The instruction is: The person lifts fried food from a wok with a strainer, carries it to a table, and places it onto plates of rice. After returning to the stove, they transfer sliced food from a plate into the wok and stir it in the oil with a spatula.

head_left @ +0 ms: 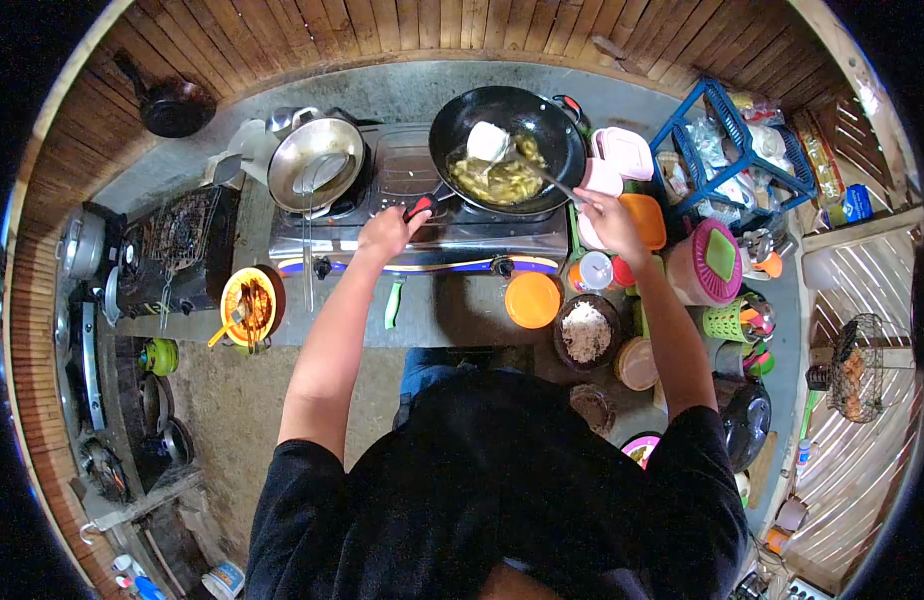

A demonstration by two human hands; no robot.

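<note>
A black wok (pixel 557 115) stands on the right burner of the gas stove (pixel 422 240). Its black-and-red handle (pixel 420 208) is gripped by my left hand (pixel 385 235). Inside the wok lie glistening green-brown food pieces (pixel 497 182) and a white mass (pixel 488 142) whose kind I cannot make out. My right hand (pixel 612 222) is closed around a long-handled cooking utensil (pixel 560 185), its far end down among the food, so its exact shape is hidden. On the left burner sits a metal pan (pixel 287 170) with a wire-handled strainer (pixel 322 175) across it.
Left of the stove is an orange bowl (pixel 269 320) of red-brown food. A green-handled knife (pixel 394 303), an orange lid (pixel 533 300) and a bowl of white grains (pixel 587 332) lie along the front. Pink containers (pixel 622 152) and a blue rack (pixel 747 160) crowd the right.
</note>
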